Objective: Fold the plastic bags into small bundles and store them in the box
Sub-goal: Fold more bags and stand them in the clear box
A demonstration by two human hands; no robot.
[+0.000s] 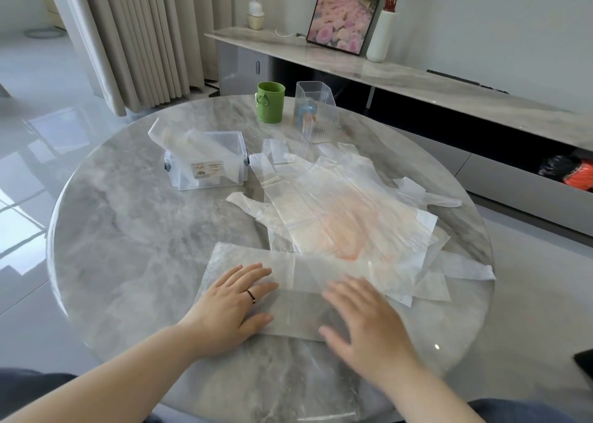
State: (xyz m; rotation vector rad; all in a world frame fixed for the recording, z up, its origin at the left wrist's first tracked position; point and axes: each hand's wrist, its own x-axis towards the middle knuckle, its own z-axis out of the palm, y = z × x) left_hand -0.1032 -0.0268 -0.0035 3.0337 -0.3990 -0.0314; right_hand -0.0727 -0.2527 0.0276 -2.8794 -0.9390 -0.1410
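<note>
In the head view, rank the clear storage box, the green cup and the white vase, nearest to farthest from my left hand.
1. Clear storage box, on the table ahead of the left hand, slightly left.
2. Green cup, near the table's far edge.
3. White vase, on the sideboard beyond the table, far right.

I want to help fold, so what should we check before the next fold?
1. The folded translucent plastic bag strip lies flat on the round grey marble table: ok.
2. The left hand presses it, fingers straight: ok.
3. The right hand is flat on it: ok.
4. The clear plastic box is open: ok.
5. Room left inside the box: cannot tell.
6. The pile of loose plastic bags is clear of the strip: not ok, they overlap.
</note>
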